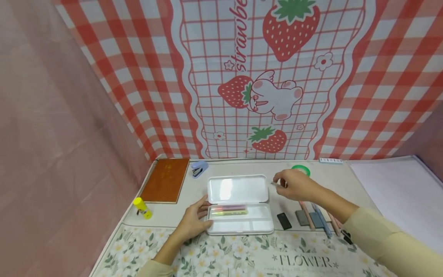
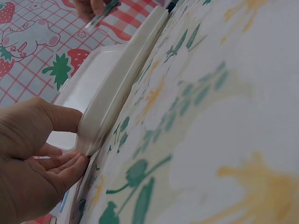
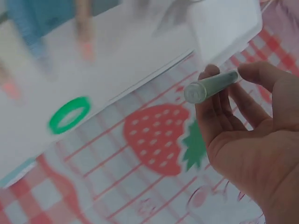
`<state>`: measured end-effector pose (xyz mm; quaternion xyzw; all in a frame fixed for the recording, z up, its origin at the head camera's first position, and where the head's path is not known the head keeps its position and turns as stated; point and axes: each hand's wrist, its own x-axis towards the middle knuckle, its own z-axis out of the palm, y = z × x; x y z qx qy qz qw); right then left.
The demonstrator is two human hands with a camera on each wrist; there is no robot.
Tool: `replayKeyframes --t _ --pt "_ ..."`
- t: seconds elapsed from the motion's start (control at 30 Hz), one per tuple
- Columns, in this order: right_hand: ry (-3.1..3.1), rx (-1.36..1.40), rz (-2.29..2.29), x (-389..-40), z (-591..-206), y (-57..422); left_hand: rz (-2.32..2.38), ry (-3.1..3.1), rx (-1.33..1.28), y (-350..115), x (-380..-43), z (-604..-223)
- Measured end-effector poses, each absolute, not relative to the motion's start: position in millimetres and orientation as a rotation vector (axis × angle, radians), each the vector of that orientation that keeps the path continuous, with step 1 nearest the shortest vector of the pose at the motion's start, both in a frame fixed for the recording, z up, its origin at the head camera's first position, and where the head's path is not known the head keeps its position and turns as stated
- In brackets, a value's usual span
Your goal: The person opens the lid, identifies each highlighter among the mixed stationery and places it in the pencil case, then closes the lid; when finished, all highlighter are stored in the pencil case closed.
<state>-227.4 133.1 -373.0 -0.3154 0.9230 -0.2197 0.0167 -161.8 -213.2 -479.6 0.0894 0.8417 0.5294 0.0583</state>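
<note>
A white pencil case (image 1: 240, 227) lies with its lid (image 1: 249, 189) folded back on the table. In its rear compartment are a yellow pen (image 1: 230, 212) and a pink pen (image 1: 225, 208). My left hand (image 1: 192, 220) grips the case's left end; in the left wrist view the fingers of the left hand (image 2: 39, 158) curl at its corner. To the right of the lid, my right hand (image 1: 298, 185) pinches a slim pale green pen (image 3: 212, 86) between thumb and fingers, up off the table. One round end of the pen faces the right wrist camera.
At left are a brown notebook (image 1: 166, 181), a blue stapler (image 1: 199, 169) and a yellow glue stick (image 1: 143, 208). Right of the case lie a black block (image 1: 284, 221), several pens (image 1: 323, 221), grey and blue squares (image 1: 302, 218) and a black clip (image 1: 347, 237). Green tape (image 3: 69, 115) lies farther back.
</note>
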Motion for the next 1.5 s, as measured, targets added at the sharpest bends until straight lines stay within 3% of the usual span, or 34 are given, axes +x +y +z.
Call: replayKeyframes --t 0.37,0.57,1.5 --pt "2.706 -1.306 -0.649 -223.5 -387.4 31.0 1.619 2.551 0.264 -216.8 -163.9 -479.7" --pt "2.659 -1.351 -0.633 -217.4 -394.4 -5.7 1.653 2.537 0.311 -214.4 -161.0 -476.4" --pt "2.667 -1.243 -0.643 -205.4 -445.9 -22.3 1.632 2.562 0.304 -214.7 -163.3 -480.2"
